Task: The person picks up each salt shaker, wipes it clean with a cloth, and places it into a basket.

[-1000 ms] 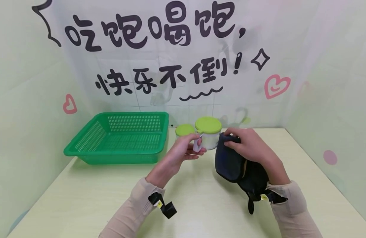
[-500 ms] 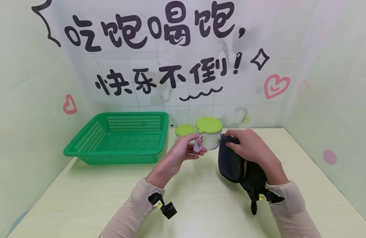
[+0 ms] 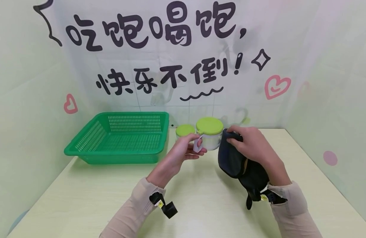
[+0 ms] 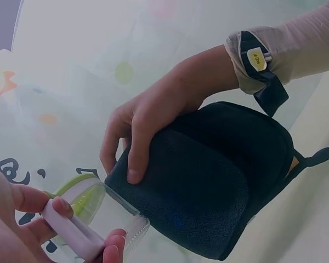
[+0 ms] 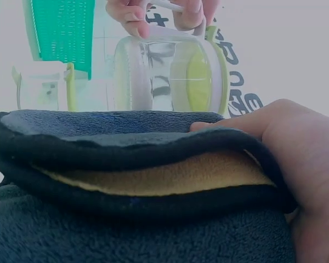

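My left hand [image 3: 184, 148] grips the white handle [image 4: 74, 233] of a clear jar [image 3: 212, 142] with a green lid [image 3: 209, 125]. Held in my right hand [image 3: 252, 142] is a folded dark blue cloth [image 3: 230, 158], fuzzy, with black edging and a hanging loop. The thumb presses on its outer face, and the fingers go over its top edge. The cloth's upper edge is right at the jar's right side. In the right wrist view a tan inner layer [image 5: 170, 178] shows between the folds, and the cloth hides part of the jar.
A smaller clear jar [image 5: 41, 90] with a green lid stands left of the held one, partly behind my left hand. The green plastic basket [image 3: 116, 158] sits at the back left of the pale table [image 3: 111, 195]. Behind is a printed wall sheet [image 3: 159, 99].
My right hand and the cloth shift slightly along the jar's side, and the cloth's lower part lifts a little. The jar moves slightly right; my left hand keeps its grip on the handle.
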Motion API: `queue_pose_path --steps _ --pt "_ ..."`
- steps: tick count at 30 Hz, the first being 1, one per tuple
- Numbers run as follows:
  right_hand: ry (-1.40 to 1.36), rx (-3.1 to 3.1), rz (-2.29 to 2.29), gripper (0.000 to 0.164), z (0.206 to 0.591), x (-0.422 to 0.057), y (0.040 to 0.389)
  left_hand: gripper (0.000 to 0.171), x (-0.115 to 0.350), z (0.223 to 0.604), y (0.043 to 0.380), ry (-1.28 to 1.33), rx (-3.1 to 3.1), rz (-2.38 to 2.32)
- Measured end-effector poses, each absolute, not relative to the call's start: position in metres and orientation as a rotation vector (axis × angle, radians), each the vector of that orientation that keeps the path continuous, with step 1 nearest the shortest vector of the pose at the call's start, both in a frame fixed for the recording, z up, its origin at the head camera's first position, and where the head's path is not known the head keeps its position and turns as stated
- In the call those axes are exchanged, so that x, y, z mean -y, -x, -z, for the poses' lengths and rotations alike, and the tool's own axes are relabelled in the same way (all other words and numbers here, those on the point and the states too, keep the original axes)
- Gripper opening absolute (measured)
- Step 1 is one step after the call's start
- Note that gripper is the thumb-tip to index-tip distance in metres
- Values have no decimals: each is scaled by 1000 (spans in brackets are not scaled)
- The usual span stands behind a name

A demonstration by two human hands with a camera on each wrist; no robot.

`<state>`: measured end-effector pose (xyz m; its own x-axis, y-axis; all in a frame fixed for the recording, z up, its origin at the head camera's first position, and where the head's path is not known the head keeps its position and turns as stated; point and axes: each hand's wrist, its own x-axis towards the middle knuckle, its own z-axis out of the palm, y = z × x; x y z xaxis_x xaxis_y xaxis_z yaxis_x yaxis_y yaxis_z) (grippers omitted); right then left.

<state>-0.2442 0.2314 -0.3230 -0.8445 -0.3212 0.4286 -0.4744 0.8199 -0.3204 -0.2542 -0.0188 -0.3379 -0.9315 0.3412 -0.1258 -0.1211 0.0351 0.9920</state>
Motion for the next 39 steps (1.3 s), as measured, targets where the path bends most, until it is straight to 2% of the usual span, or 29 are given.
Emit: queue_pose_path --steps 39 --pt "-601 2772 -535 23 326 -230 246 31 16 336 252 -206 -2056 -1934"
